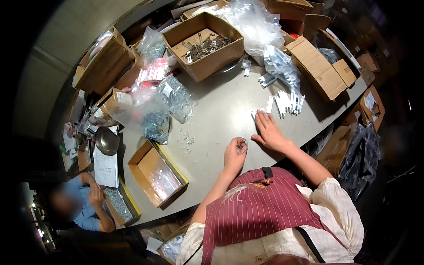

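My left hand [234, 155] is closed around a small clear plastic bag [241, 146], held just above the grey table near its front edge. What the bag holds, I cannot make out. To the right, my right hand [268, 132] lies flat with its fingers stretched out, the fingertips at a small pale metal piece [253, 115]. Beyond those fingertips is a loose cluster of silver metal channel pieces [287, 103]. Small screws [187, 138] lie scattered on the table left of my hands.
A cardboard box of metal parts [201, 46] stands at the back. An open carton [320, 70] is at the right. Bagged hardware [174, 97] and a shallow box with plastic bags [159, 174] are at the left. A co-worker in blue [90, 203] sits far left, beside a metal bowl [107, 140].
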### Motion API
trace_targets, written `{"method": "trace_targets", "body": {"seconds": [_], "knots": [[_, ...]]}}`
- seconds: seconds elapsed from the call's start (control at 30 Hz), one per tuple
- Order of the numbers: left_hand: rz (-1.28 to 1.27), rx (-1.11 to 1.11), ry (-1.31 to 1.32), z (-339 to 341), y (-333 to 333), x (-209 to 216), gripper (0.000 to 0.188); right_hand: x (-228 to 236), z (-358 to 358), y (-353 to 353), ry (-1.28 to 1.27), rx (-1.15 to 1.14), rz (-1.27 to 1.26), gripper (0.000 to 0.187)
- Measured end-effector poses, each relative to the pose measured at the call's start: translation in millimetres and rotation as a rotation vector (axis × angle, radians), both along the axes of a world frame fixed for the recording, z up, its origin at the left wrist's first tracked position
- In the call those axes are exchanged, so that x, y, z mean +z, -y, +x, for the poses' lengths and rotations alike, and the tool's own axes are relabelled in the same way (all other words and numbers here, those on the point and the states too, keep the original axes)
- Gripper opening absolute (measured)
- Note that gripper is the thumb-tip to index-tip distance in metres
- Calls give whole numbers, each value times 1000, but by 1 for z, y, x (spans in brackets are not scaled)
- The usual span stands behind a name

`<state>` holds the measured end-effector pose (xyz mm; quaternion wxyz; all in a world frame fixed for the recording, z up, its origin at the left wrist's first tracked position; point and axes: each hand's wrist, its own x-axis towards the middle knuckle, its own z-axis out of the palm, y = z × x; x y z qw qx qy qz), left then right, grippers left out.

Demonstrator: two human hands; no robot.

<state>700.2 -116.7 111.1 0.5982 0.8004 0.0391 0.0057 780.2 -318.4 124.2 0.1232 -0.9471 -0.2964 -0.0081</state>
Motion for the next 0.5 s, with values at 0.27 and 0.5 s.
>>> {"method": "trace_targets", "body": {"seconds": [0.27,0.5], "knots": [[-36,15,-78,-3,-3,-2,24,-3,1,4,-56,80,545,53],[223,-16,166,17,10,6,19,-2,21,-13,-226,-342,388,40]]}}
